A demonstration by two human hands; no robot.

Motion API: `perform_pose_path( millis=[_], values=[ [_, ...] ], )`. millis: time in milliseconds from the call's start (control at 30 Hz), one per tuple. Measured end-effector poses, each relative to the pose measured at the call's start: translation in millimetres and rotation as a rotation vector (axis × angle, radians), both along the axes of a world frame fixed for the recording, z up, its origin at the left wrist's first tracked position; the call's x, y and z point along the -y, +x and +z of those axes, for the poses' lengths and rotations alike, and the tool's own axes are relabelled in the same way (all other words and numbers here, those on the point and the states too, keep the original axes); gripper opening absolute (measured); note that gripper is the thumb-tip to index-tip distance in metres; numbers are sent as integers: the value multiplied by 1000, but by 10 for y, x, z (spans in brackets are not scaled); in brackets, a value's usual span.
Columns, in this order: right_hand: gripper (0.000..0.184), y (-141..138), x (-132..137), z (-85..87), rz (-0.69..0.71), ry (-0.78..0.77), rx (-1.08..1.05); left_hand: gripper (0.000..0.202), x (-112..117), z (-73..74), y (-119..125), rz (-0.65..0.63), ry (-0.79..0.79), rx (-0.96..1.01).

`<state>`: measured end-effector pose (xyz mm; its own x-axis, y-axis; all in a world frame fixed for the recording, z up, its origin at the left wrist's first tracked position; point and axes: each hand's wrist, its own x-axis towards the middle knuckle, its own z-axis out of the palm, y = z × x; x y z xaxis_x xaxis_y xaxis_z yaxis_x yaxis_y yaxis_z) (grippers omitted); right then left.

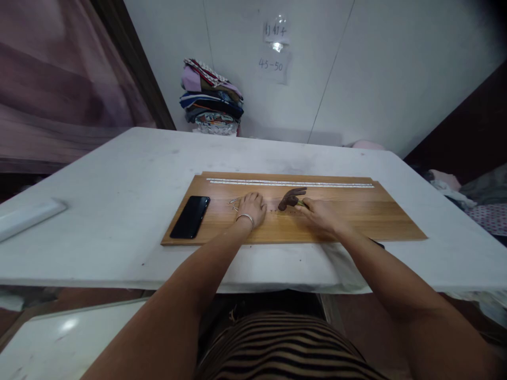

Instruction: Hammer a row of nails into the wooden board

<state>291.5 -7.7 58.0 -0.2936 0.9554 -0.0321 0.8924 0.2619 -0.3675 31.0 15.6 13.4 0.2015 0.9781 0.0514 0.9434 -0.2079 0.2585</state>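
Observation:
My right hand (316,215) grips the handle of a claw hammer (291,200), just above the wooden board (356,211). The hammer has a dark brown head, and its claw points away to the right. My left hand (252,207), with a bracelet at the wrist, rests palm down on the board left of the hammer. Its fingers lie forward on the wood, and what is under the palm is hidden. Several loose nails (233,202) lie at its left side. Small dark nails or marks (274,211) show in the board between the hand and the hammer head.
A black phone (190,217) lies on the board's left end. Two white ruled strips (289,183) run along its far side. The board lies on a white-covered table (99,211). A white object (29,217) sits at the left; folded clothes (212,100) are stacked behind the table.

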Motion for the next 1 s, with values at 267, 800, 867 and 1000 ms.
perform_pose_path(
  millis=[267,800,867,1000],
  values=[
    [38,-48,28,10,-15,-31,-15,32,2,18,2,-5,-4,14],
    [31,-104,96,140,-30,-27,67,33,-20,-23,25,-8,-3,25],
    [31,-108,91,128,-37,-31,89,33,-22,-21,28,-3,-7,27],
    [32,-106,88,130,-43,-23,120,32,-18,-5,30,-9,-10,27]
  ],
)
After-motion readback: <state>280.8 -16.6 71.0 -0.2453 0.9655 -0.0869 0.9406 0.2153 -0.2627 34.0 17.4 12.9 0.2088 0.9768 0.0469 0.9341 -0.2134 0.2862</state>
